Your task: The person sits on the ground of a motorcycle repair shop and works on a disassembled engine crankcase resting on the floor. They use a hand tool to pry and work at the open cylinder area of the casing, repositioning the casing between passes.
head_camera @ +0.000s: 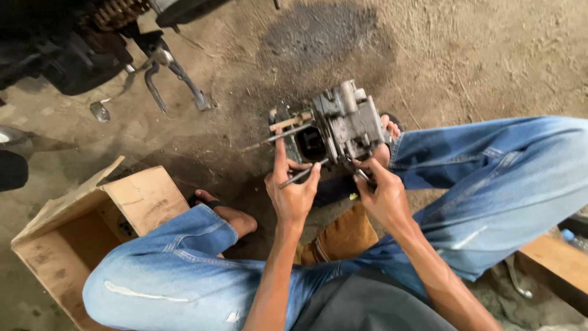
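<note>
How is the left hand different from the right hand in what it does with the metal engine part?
The left hand is spread open against the metal engine part, steadying it, with a thin metal rod between its fingers; the right hand is bunched, pinching a small tool at the part's lower edge. The left hand sits on the part's dark open side, the right hand on its grey cast side. Both are bare and touch the part.

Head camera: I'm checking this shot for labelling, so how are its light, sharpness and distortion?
Head view: soft, even light, no glare; the metal engine part and both hands, left hand and right hand, are sharp; the dark motorcycle top left is underexposed; wide-angle bending stretches the jeans and cardboard box near the edges.
</note>
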